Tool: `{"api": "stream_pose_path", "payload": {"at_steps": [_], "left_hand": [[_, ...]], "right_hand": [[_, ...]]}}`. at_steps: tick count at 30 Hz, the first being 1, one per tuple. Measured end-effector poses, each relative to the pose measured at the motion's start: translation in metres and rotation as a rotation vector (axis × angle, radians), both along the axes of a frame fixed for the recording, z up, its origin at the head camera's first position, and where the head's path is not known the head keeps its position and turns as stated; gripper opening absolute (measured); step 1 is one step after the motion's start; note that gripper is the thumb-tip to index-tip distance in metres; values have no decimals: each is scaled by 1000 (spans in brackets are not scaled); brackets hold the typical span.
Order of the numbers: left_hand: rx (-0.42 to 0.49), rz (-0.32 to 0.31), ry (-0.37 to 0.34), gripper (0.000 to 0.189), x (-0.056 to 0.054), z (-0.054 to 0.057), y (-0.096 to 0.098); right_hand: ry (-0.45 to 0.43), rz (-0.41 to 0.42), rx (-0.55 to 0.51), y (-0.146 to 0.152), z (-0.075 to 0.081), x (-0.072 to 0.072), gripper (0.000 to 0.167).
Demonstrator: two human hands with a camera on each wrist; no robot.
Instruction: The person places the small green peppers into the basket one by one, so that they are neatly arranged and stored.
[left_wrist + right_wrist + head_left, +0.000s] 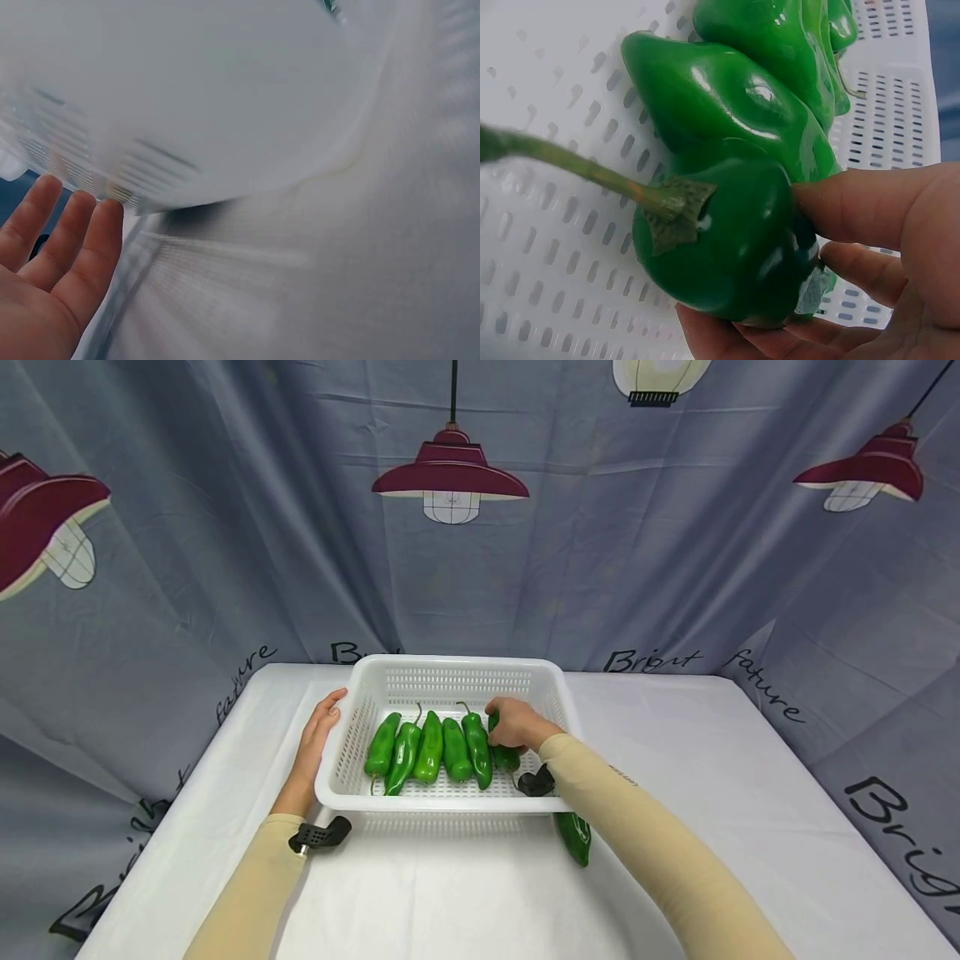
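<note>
My right hand reaches into a white perforated plastic basket and grips a green pepper between thumb and fingers. The stem of that pepper points toward the near side in the right wrist view. It lies against a neighbouring green pepper at the right end of a row of several peppers. My left hand stands at the basket's left side with its fingers straight. In the left wrist view, the left fingers are beside the slotted wall.
Another green pepper lies on the white table in front of the basket's right corner, partly covered by the right sleeve. A grey curtain printed with lamps hangs behind the table.
</note>
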State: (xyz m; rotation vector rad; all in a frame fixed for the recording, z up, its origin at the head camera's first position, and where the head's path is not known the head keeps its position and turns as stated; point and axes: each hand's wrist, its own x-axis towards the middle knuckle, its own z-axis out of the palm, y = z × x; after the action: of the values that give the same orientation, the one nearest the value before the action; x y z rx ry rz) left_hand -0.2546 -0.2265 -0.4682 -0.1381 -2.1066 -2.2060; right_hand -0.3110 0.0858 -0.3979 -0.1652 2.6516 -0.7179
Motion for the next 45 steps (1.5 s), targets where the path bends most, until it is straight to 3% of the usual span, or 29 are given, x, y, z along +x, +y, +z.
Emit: {"api": "stream_pose_path", "payload": {"at_steps": [20, 38, 45], "left_hand": [[-15, 5, 11, 51, -1, 0, 2], [-33, 10, -10, 52, 1, 0, 1], [-18, 11, -6, 51, 1, 1, 1]], "right_hand": [[-35, 1, -25, 1, 2, 1, 60], [-7, 66, 3, 23, 37, 12, 61], [-39, 28, -109, 51, 60, 13, 61]]}}
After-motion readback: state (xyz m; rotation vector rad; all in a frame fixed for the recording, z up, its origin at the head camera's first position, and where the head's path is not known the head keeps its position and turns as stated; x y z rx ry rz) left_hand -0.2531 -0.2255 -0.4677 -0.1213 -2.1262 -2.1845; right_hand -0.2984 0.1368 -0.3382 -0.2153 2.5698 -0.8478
